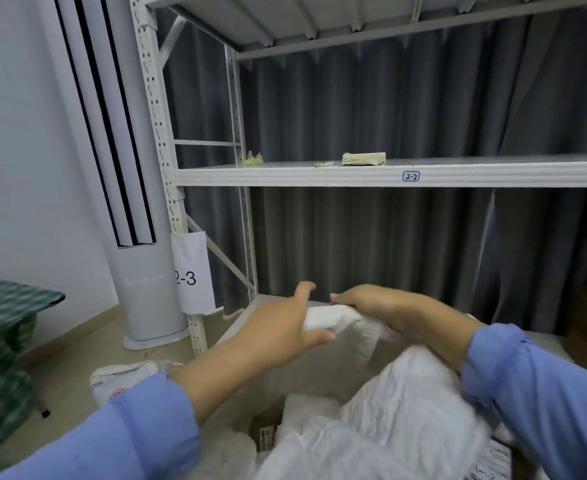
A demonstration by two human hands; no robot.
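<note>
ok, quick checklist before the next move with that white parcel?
1. Grip of right hand on white parcel: ok, fingers curled over its top edge.
2. Grip of left hand: not ok, fingers spread, not closed round it.
3. Parcel clear of bag pile below: cannot tell, that area is blurred.
4. Room on shelf 2-2: ok, bare stretch right of paper stack.
5. Parcel label visible: cannot tell.
</note>
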